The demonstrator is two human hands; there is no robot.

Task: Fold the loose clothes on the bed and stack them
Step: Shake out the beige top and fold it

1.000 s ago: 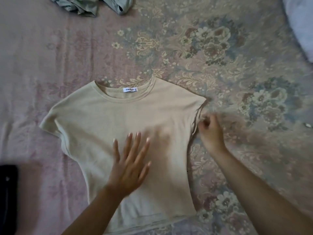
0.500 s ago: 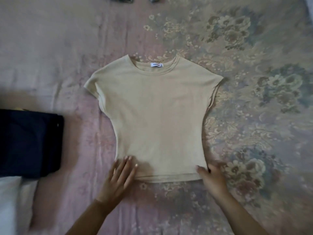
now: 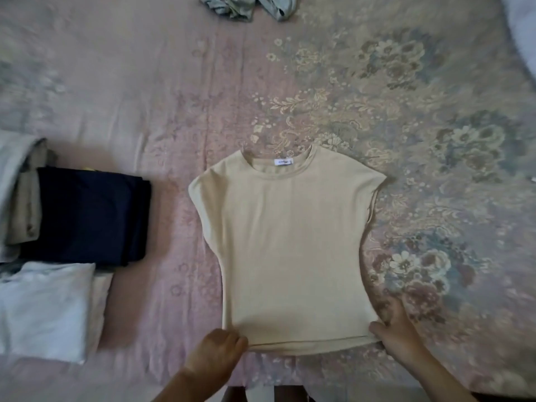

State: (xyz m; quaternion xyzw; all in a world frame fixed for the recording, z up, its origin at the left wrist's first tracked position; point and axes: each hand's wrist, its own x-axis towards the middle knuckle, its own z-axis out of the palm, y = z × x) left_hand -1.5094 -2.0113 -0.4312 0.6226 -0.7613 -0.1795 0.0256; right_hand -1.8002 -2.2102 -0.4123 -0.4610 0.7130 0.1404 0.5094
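Observation:
A beige short-sleeved T-shirt (image 3: 287, 245) lies flat and face up on the floral bedspread (image 3: 406, 111), collar away from me, white label showing. My left hand (image 3: 216, 351) pinches the hem's bottom left corner with curled fingers. At the bottom right corner my right hand (image 3: 396, 332) grips the hem, thumb on top of the fabric. To the left lie folded clothes: a dark navy piece (image 3: 87, 216) on a beige one (image 3: 26, 198), and a white folded piece (image 3: 43, 309) nearer to me.
A crumpled grey-green garment (image 3: 246, 5) lies loose at the bed's far edge. A white pillow or sheet (image 3: 522, 27) shows at the top right corner. The bed's near edge runs along the bottom of the view.
Both hands moved from the shirt's middle and right sleeve down to its hem. The left hand went from flat to curled on the corner. The view shifted, showing the folded stack.

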